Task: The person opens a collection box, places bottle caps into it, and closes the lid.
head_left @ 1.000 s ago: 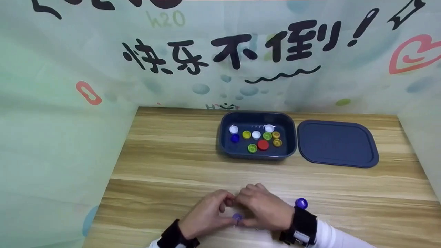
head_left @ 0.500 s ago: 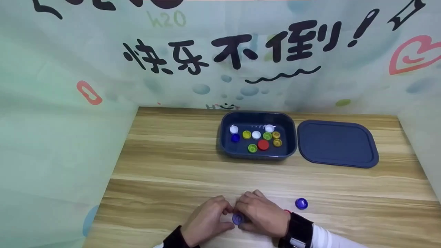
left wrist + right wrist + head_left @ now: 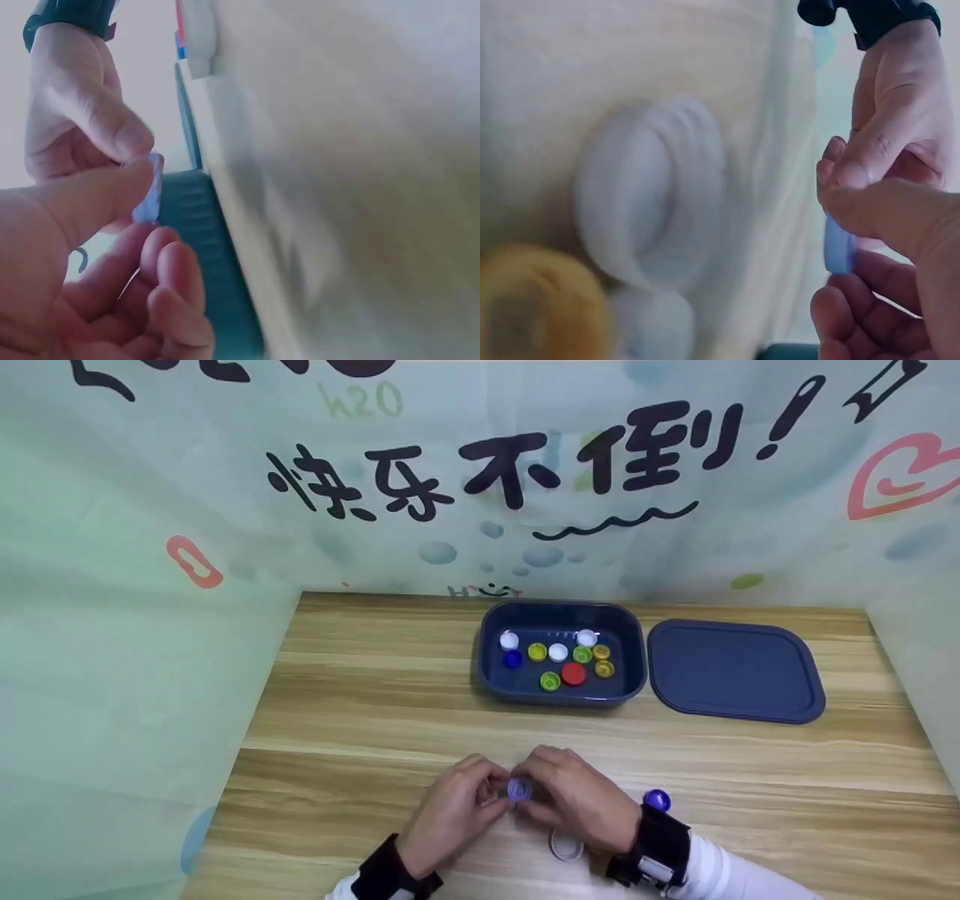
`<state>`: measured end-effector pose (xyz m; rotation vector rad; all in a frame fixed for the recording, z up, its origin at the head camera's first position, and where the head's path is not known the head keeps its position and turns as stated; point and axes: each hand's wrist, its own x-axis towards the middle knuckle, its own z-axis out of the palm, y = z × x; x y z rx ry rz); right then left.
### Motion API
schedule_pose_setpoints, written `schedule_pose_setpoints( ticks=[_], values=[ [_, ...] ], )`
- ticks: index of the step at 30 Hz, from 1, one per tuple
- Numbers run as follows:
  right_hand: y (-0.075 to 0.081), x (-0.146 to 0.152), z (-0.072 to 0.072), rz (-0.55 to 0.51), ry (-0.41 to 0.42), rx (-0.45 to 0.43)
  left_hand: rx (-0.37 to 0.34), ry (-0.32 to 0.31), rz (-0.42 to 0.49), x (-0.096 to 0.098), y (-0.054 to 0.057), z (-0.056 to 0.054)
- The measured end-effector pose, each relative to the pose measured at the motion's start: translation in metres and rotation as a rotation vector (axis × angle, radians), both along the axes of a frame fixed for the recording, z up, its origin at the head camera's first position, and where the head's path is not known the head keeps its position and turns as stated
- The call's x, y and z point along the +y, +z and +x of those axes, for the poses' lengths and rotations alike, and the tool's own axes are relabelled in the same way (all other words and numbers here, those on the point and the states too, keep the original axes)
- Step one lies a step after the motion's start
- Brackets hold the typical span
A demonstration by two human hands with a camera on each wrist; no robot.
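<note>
A small translucent purple-blue bottle cap (image 3: 519, 790) is between the two hands above the tabletop. My left hand (image 3: 454, 810) pinches its left side; in the left wrist view, the thumb and forefinger meet at the cap (image 3: 149, 191). My right hand (image 3: 581, 802) pinches it from the right, and the right wrist view shows the cap (image 3: 839, 246) between thumb and fingers. Fingers cover part of its rim. A larger white lid (image 3: 567, 846) lies under the right hand. Beside that wrist sits a darker blue cap (image 3: 657, 800).
Toward the back stands a navy container (image 3: 487, 682) holding several coloured caps. Its navy lid (image 3: 735, 671) lies flat to the right. In the right wrist view, a yellow cap (image 3: 544, 307) and a small white cap (image 3: 652, 322) are near the white lid.
Both hands have moved up and forward with the purple-blue cap between them. The white lid has come into view below the right hand, while a red edge beside the right wrist is now hidden.
</note>
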<state>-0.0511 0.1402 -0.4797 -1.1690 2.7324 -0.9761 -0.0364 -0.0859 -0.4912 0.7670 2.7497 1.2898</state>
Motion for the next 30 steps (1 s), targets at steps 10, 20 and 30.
schedule_pose_setpoints(
  ticks=[10,20,30],
  values=[
    [0.021,0.0,-0.023,-0.214,-0.099,0.038,-0.004,0.087,0.214,0.013,0.023,-0.028],
    [0.03,-0.002,-0.06,-0.26,-0.219,0.083,-0.014,0.154,0.247,0.025,0.036,-0.067],
    [0.027,-0.007,-0.092,-0.286,-0.345,-0.086,0.086,0.209,0.128,0.037,0.036,-0.106]
  ],
)
